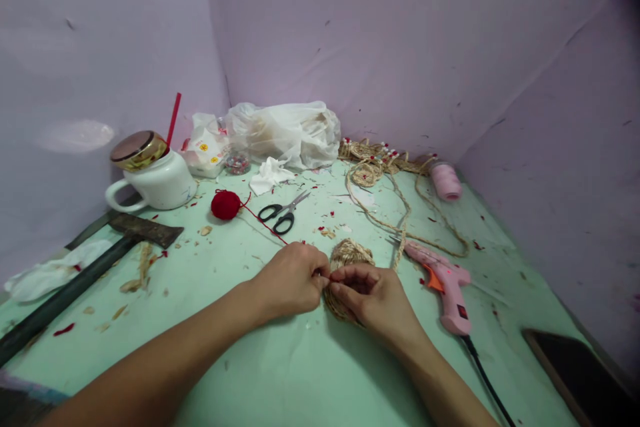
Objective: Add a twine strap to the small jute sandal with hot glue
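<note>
My left hand (295, 280) is closed, its thumb and fingertips pinched beside a braided straw-coloured rope piece (353, 251). Red yarn (265, 221) runs from a red yarn ball (225, 205) to behind this hand, which appears to grip its end. My right hand (377, 297) lies over the front of the rope piece, thumb and forefinger pinched together, meeting the left fingertips. What sits between the right fingertips is too small to make out. Both hands hide part of the rope piece. Black-handled scissors (284, 212) lie partly open beyond my left hand.
A pink glue gun (450, 287) with a black cord lies at right, near a dark phone (580, 373). Rope coils (367, 173), a pink thread spool (446, 181) and a plastic bag (295, 133) line the back. A hammer (145, 230) and white mug (163, 183) occupy the left.
</note>
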The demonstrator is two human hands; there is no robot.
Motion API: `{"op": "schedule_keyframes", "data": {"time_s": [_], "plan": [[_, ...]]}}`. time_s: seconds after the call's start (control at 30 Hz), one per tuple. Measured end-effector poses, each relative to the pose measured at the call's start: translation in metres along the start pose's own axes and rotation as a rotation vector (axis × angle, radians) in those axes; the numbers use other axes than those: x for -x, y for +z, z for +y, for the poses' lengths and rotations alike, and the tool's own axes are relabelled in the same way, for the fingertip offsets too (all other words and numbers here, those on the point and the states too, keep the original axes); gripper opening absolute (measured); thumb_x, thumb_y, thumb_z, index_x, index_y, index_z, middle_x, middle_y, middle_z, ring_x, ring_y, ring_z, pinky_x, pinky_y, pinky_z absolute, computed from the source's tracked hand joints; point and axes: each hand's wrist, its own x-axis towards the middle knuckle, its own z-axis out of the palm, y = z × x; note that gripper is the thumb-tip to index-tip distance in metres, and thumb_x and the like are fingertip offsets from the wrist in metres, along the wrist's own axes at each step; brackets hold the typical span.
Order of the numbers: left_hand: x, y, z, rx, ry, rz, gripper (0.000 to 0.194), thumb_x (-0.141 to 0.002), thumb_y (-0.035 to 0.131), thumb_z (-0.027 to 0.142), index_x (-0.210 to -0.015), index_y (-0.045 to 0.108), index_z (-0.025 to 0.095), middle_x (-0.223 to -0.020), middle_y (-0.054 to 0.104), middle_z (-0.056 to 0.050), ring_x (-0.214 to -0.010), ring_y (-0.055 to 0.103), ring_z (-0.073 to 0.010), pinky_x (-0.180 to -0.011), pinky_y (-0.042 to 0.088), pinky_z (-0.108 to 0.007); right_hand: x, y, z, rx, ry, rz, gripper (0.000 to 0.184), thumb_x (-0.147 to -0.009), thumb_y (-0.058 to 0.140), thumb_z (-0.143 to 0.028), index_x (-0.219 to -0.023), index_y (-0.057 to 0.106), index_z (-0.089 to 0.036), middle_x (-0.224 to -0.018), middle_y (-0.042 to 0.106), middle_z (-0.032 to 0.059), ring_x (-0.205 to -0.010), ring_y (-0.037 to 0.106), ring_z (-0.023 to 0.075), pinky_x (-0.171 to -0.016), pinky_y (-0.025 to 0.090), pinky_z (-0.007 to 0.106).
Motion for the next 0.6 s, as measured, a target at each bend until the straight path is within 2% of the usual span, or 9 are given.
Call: {"op": "schedule_keyframes", "data": {"time_s": [0.13, 0.33, 0.5, 0.6], "plan": [[0.0, 0.004, 0.0, 0.01, -0.01, 0.027, 0.016, -0.065, 0.047, 0.012, -0.06, 0.062, 0.016, -0.06, 0.058, -0.002, -0.058, 0.051, -0.0129, -0.054, 0.035, -0.022, 0.0, 0.0, -0.001, 0.063, 0.006, -0.011, 0.016, -0.061, 0.067, -0.026, -0.065, 0.06, -0.013, -0.052, 0.054, -0.0024, -0.043, 0.042, 0.007, -0.04, 0.032, 0.02], [-0.001, 0.001, 0.001, 0.051, -0.033, -0.038, 0.017, -0.069, 0.047, 0.015, -0.064, 0.063, 0.016, -0.062, 0.059, -0.001, -0.059, 0.051, -0.0123, -0.054, 0.035, -0.021, 0.001, 0.0, 0.002, 0.118, -0.077, -0.034, 0.012, -0.071, 0.058, -0.025, -0.064, 0.052, -0.018, -0.045, 0.043, -0.0074, -0.038, 0.036, 0.0067, -0.038, 0.028, 0.02], [0.0, -0.006, 0.002, -0.032, -0.135, -0.051, 0.016, -0.066, 0.047, 0.013, -0.064, 0.062, 0.017, -0.053, 0.055, 0.001, -0.051, 0.046, -0.0117, -0.047, 0.029, -0.022, 0.001, -0.004, 0.005, 0.211, -0.132, -0.03, 0.012, -0.074, 0.054, -0.024, -0.065, 0.048, -0.02, -0.045, 0.043, -0.008, -0.037, 0.037, 0.0075, -0.039, 0.028, 0.021], [0.002, -0.008, 0.002, -0.039, -0.159, -0.106, 0.015, -0.061, 0.048, 0.011, -0.062, 0.061, 0.017, -0.053, 0.055, 0.001, -0.049, 0.046, -0.0115, -0.045, 0.028, -0.021, 0.001, -0.005, 0.005, 0.24, -0.131, -0.025, 0.012, -0.076, 0.053, -0.024, -0.066, 0.047, -0.02, -0.045, 0.044, -0.0079, -0.036, 0.037, 0.0077, -0.039, 0.028, 0.021]]}}
